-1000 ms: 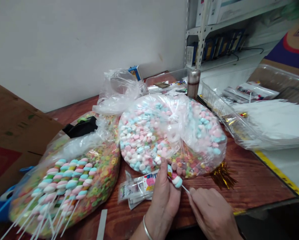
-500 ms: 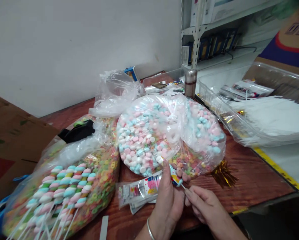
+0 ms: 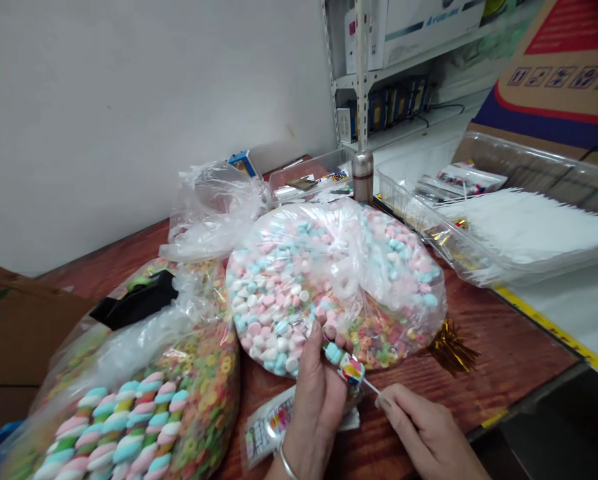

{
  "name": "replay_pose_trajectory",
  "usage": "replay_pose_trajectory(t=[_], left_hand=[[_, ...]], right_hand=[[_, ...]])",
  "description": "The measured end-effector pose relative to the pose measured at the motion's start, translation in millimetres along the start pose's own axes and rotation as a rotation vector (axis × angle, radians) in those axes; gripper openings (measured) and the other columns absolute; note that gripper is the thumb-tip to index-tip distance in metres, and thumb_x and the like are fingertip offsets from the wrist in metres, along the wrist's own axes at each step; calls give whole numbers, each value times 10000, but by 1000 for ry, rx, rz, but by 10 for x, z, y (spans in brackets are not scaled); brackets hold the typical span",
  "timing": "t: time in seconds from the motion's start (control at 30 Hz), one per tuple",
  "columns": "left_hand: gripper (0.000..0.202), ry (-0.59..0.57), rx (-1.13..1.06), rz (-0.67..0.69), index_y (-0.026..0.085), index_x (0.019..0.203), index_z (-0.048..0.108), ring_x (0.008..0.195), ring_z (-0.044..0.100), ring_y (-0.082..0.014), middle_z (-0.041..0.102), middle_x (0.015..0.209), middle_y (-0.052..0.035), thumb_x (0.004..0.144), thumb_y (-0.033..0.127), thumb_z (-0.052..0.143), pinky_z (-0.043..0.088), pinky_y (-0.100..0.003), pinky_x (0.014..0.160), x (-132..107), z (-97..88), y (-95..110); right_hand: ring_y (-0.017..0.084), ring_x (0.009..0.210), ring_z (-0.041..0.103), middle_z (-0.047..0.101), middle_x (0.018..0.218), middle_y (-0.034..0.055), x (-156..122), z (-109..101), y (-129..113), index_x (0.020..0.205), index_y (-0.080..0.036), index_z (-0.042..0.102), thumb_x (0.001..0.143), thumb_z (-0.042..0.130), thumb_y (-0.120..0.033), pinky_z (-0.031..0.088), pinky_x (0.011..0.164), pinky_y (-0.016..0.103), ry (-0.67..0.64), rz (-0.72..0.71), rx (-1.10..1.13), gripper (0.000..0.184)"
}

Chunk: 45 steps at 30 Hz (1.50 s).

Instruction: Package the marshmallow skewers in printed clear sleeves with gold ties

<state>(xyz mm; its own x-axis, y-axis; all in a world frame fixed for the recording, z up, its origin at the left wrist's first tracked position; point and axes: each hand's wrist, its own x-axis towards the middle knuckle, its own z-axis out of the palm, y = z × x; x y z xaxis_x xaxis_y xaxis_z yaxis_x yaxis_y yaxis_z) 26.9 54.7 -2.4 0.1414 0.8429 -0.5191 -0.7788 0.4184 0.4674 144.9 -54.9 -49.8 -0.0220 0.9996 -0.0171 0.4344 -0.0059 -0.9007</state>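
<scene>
My left hand (image 3: 316, 390) is closed round a marshmallow pop (image 3: 341, 360), a blue and pink twist partly inside a printed clear wrapper. My right hand (image 3: 419, 430) pinches the pop's thin white stick (image 3: 371, 386) just to the right. Both hands hover over the wooden table (image 3: 499, 363), at the near edge of a clear bag of pastel marshmallows (image 3: 329, 280). A few printed wrappers (image 3: 269, 427) lie under my left wrist. Finished twisted pops (image 3: 123, 433) rest on a bag of coloured cereal rings (image 3: 203, 360) at the lower left.
A clear plastic tray (image 3: 483, 260) with white sticks and wrappers stands at the right. A metal flask (image 3: 363, 177) and a small clear box (image 3: 309, 183) sit behind the bags. Gold foil ties (image 3: 451, 347) lie on the table. Cardboard (image 3: 23, 347) lies at the left, shelving (image 3: 379, 80) behind.
The view has swung right and up. The wrapper has slid further over the marshmallow pop in my left hand, while my right hand keeps its pinch on the stick.
</scene>
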Motion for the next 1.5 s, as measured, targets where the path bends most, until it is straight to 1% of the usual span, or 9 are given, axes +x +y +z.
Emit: replay_pose_trajectory(t=[0.27,0.37,0.53,0.6,0.77,1.03,1.13,1.27,1.5], left_hand=[[153,-26,-26,-49,131,824,617,582,533,-97,524,639,12,892,268,604,514,-231,634,-181,130,-431],[118,-14,-52,-5,132,885,625,665,581,-123,571,721,-11,885,248,609,545,-289,722,-199,132,-418],[94,-142,-47,13,141,912,633,637,559,-103,553,715,5,892,226,596,537,-260,686,-256,146,-395],[97,-157,-39,22,144,875,624,631,554,-98,545,705,11,896,234,594,539,-260,693,-263,158,-404],[135,-97,-51,21,154,822,585,592,528,-80,516,676,35,882,268,623,539,-252,673,-209,204,-405],[263,-106,-154,-47,158,795,555,440,380,-40,427,596,66,887,401,597,383,-161,430,-186,332,-451],[353,-126,-102,-87,157,689,525,422,344,-40,417,566,62,856,452,623,352,-165,406,-246,366,-545],[322,-169,-2,-73,155,706,579,566,499,-97,505,599,21,821,441,671,471,-217,597,-356,305,-691],[179,-203,96,-108,134,895,681,828,591,-133,643,876,-44,792,271,729,456,-261,855,-432,90,-850]], right_hand=[[156,591,582,614,657,-1,-70,14,93,813,-231,573,990,383,-258,389,580,250,288,-193,-218,261],[153,608,554,572,649,-2,-110,-32,98,831,-223,587,978,404,-410,410,584,245,244,-25,141,300],[55,343,157,261,465,-131,-177,-82,110,820,-220,515,896,397,-668,218,360,194,-146,399,901,469],[59,373,236,321,499,-110,-198,-104,115,783,-215,506,893,443,-638,246,389,192,-98,326,799,442],[117,603,521,532,664,-21,-259,-169,154,762,-204,532,982,390,-302,379,574,221,115,-128,15,278],[163,561,556,661,681,37,-233,-186,156,1011,-137,570,894,489,-67,348,597,319,401,-653,-566,158],[166,570,573,664,695,38,-199,-170,118,981,-153,568,908,475,-75,377,593,311,411,-606,-509,141],[146,598,636,646,692,-3,-155,-203,82,868,-215,557,967,412,-186,464,569,237,337,-296,-196,178],[195,1000,700,731,968,73,-37,-203,98,1080,-197,605,968,427,-297,555,794,228,381,-119,-38,233]])
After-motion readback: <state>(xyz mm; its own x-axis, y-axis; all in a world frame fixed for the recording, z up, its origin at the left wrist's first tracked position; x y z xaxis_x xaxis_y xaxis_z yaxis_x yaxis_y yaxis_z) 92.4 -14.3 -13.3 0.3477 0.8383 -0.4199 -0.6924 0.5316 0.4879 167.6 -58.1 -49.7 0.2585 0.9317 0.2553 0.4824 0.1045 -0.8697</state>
